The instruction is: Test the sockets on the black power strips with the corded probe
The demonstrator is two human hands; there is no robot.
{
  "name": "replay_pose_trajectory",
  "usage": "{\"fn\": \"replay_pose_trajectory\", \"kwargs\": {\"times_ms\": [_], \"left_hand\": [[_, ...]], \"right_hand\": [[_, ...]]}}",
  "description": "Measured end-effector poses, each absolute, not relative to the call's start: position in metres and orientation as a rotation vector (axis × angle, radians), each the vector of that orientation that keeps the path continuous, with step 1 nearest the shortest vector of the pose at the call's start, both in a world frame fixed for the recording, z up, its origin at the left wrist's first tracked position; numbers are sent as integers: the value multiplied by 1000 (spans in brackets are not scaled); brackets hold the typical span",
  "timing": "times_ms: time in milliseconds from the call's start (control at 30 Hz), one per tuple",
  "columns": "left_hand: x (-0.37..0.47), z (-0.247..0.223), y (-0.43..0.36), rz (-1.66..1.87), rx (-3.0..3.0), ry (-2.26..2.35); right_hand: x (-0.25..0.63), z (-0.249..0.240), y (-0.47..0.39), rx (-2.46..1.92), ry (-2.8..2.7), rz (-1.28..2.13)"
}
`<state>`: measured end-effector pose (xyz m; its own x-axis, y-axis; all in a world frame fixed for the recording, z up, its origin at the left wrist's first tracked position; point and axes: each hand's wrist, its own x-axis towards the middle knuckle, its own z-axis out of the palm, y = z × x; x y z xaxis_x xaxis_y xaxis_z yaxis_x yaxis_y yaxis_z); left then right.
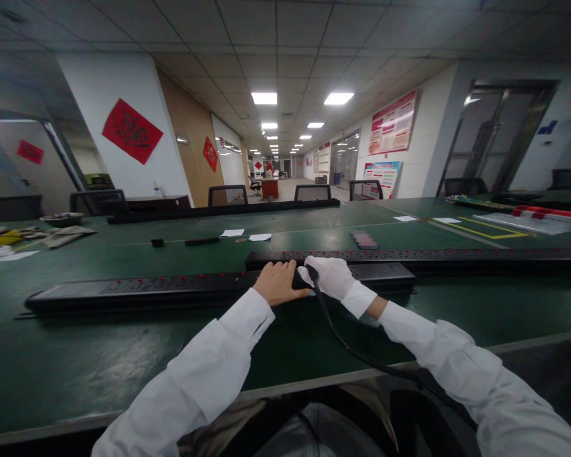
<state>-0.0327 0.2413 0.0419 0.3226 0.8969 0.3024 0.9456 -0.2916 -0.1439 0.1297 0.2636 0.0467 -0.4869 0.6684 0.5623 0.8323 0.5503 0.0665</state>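
Note:
A long black power strip (147, 289) with a row of sockets and small red dots lies across the green table in front of me. My left hand (280, 282), bare, grips it from above near the middle, its thumb stretched toward the right hand. White-gloved, my right hand (330, 276) is closed around a black cable plug at the strip. I cannot tell whether the plug sits in a socket, since the fingers hide its front. From that hand the black cable (335, 333) runs down and right over the table edge.
A second power strip (433, 257) lies just behind, reaching right. Another dark strip (228, 211) is at the table's far edge. Paper slips (260, 237), a dark bar (202, 241) and a blurred-out item (365, 240) lie between. Cloth (69, 236) is at left; chairs (227, 195) stand beyond.

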Motion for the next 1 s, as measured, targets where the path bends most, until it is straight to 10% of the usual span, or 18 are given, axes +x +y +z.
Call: {"fn": "replay_pose_trajectory", "kwargs": {"times_ms": [1000], "left_hand": [[-38, 36, 246, -184, -2210, -1789]], "right_hand": [[132, 51, 263, -1179, -2358, -431]]}}
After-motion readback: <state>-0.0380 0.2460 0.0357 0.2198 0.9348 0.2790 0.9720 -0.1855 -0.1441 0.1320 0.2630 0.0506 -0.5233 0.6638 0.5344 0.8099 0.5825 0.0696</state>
